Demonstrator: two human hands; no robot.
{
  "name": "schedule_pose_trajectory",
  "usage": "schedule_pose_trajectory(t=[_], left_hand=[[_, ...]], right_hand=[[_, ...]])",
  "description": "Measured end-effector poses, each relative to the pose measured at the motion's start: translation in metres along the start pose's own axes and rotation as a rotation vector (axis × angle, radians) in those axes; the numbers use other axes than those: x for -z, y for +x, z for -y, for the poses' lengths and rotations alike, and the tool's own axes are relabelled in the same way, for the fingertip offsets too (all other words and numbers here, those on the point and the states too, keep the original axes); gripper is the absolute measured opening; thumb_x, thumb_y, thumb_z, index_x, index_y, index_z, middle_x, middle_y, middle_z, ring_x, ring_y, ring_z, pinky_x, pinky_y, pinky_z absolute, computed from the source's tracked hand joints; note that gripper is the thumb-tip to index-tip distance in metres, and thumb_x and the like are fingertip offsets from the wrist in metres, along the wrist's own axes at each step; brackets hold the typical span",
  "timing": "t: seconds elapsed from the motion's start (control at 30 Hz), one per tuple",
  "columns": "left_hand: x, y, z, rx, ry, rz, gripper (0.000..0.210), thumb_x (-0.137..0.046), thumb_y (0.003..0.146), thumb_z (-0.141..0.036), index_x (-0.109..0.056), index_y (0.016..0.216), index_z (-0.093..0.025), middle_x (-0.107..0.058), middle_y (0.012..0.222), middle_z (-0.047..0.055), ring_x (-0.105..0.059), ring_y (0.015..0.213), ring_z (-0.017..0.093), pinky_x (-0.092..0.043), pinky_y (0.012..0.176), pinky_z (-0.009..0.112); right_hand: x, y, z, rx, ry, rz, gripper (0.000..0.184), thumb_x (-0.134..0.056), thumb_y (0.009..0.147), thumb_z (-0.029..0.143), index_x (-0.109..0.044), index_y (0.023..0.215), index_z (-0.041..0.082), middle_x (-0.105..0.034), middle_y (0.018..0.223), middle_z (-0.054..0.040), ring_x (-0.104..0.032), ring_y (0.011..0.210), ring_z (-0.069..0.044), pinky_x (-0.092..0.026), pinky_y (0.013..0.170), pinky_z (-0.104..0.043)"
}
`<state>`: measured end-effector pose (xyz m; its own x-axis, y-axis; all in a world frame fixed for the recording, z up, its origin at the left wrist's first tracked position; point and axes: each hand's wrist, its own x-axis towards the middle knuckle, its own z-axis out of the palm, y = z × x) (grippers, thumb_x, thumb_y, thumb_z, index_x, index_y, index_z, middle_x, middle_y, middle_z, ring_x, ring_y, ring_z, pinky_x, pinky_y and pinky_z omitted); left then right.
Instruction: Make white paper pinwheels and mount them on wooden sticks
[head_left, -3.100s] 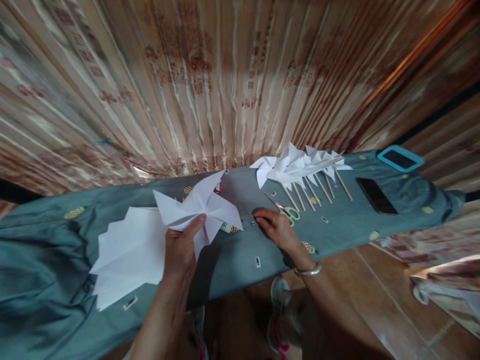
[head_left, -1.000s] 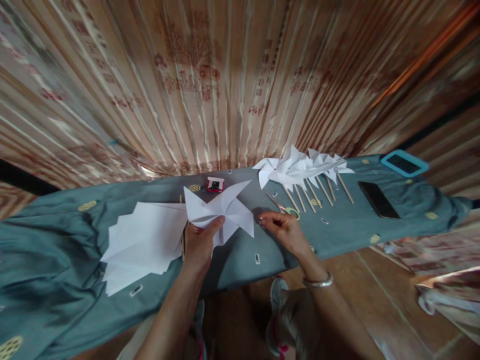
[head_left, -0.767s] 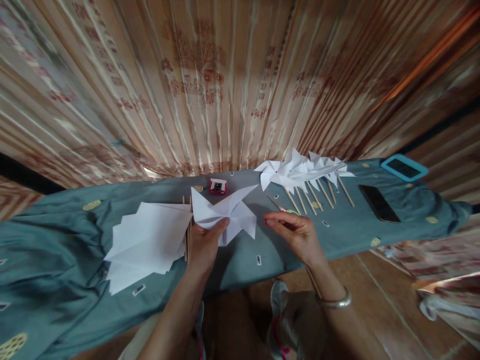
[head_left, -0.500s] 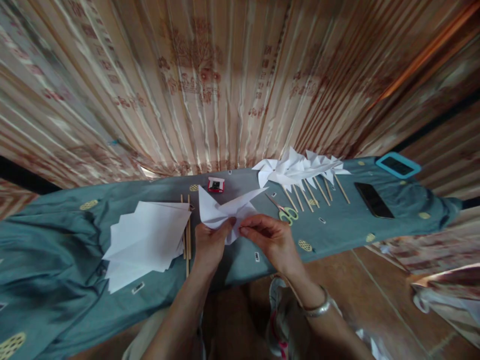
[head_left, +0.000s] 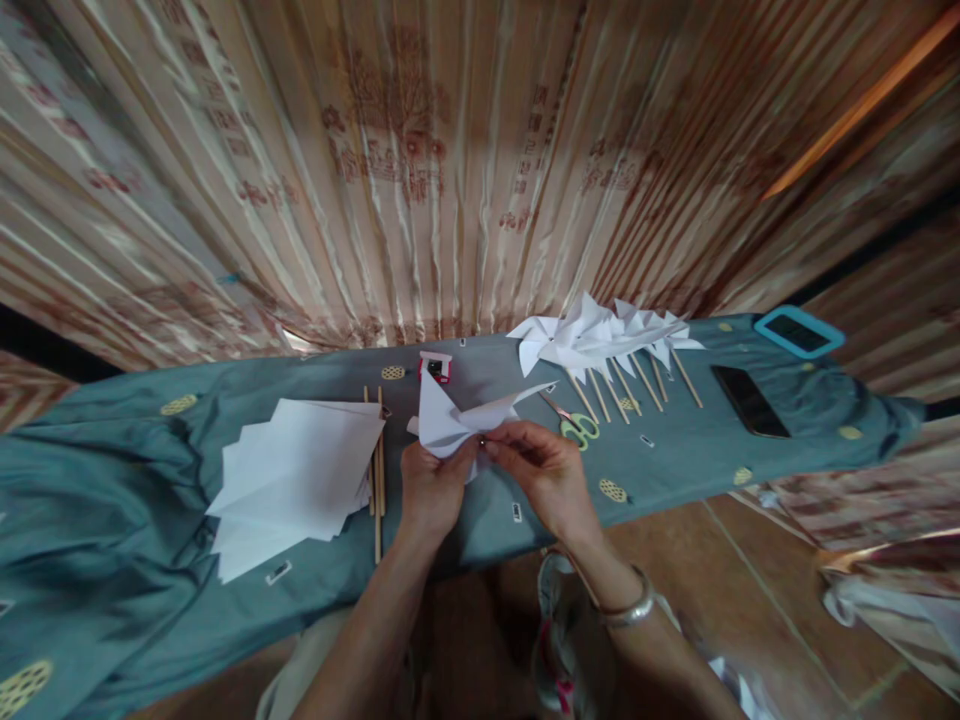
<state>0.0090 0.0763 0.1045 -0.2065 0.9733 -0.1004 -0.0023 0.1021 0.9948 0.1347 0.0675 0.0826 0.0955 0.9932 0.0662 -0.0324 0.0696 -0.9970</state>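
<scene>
Over the cloth-covered table, my left hand point(head_left: 435, 490) is closed on a white paper pinwheel point(head_left: 442, 415), gripping it near its middle with the thumb on the near side. Its curled blades stand up and out to both sides. My right hand point(head_left: 544, 470) pinches at the pinwheel's centre, thumb and forefinger around a small dark pin-like piece point(head_left: 482, 441) too tiny to make out clearly. Just behind the pinwheel lies a small red box point(head_left: 444, 366) with dark contents, partly hidden by a blade.
A stack of white paper point(head_left: 292, 480) and several wooden sticks point(head_left: 379, 480) lie at left. Finished-looking pinwheels on sticks point(head_left: 592, 335) lie at back right, near green-handled scissors point(head_left: 579, 430), a black phone point(head_left: 750, 400) and a blue-framed device point(head_left: 799, 331). A curtain point(head_left: 450, 180) hangs behind.
The pinwheel has shifted right and tilted, now partly covering the red box. My right fingertips have moved up onto its centre, where the small dark piece shows.
</scene>
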Motion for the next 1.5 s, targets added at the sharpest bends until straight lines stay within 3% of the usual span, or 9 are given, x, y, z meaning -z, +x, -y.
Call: schedule_pose_trajectory(t=[0.3,0.43,0.7,0.87,1.2,1.5], left_hand=[[-0.003,0.003,0.008,0.023,-0.109,0.015,0.017,-0.074,0.054,-0.024,-0.076,0.069,-0.014,-0.076,0.071,0.006,-0.068,0.070,0.023,-0.053,0.065,0.031],[-0.004,0.006,0.016,0.036,-0.166,0.002,0.018,-0.077,0.053,-0.025,-0.075,0.067,-0.013,-0.074,0.068,0.005,-0.065,0.063,0.020,-0.052,0.060,0.029],[-0.003,0.005,0.019,0.021,-0.173,0.042,0.017,-0.078,0.052,-0.025,-0.073,0.063,-0.013,-0.072,0.064,0.004,-0.061,0.058,0.017,-0.049,0.056,0.027],[-0.003,0.005,0.019,-0.005,-0.121,0.050,0.017,-0.077,0.054,-0.025,-0.074,0.066,-0.013,-0.073,0.065,0.005,-0.063,0.062,0.019,-0.050,0.058,0.028],[-0.007,0.000,0.007,0.038,-0.087,0.046,0.010,-0.073,0.051,-0.022,-0.073,0.058,-0.015,-0.072,0.060,0.004,-0.063,0.059,0.020,-0.051,0.058,0.029],[-0.007,-0.001,0.010,0.042,-0.135,0.035,0.013,-0.076,0.050,-0.023,-0.071,0.060,-0.015,-0.071,0.062,0.004,-0.063,0.059,0.020,-0.050,0.057,0.029]], right_hand=[[0.007,-0.009,0.011,0.119,-0.390,0.033,0.010,-0.063,0.083,0.026,-0.070,0.085,0.021,-0.069,0.078,-0.0006,-0.060,0.071,-0.015,-0.047,0.070,-0.026],[0.011,-0.014,0.018,0.193,-0.446,0.090,0.012,-0.058,0.087,0.025,-0.070,0.087,0.022,-0.068,0.082,-0.0014,-0.061,0.077,-0.016,-0.048,0.073,-0.026],[0.017,-0.012,0.014,0.057,-0.253,0.084,0.011,-0.061,0.084,0.027,-0.065,0.080,0.019,-0.064,0.072,0.0005,-0.055,0.066,-0.013,-0.044,0.064,-0.024],[0.019,-0.013,0.017,0.051,-0.291,0.105,0.010,-0.060,0.084,0.026,-0.066,0.080,0.018,-0.063,0.070,0.0012,-0.052,0.063,-0.011,-0.041,0.061,-0.023],[0.012,-0.010,0.020,-0.038,-0.037,0.136,0.027,-0.066,0.079,0.044,-0.061,0.072,0.018,-0.059,0.061,0.0011,-0.051,0.056,-0.010,-0.041,0.054,-0.022],[0.016,-0.006,0.022,-0.129,0.034,0.180,0.031,-0.070,0.075,0.047,-0.061,0.069,0.017,-0.056,0.058,0.0024,-0.048,0.053,-0.009,-0.040,0.052,-0.021]])
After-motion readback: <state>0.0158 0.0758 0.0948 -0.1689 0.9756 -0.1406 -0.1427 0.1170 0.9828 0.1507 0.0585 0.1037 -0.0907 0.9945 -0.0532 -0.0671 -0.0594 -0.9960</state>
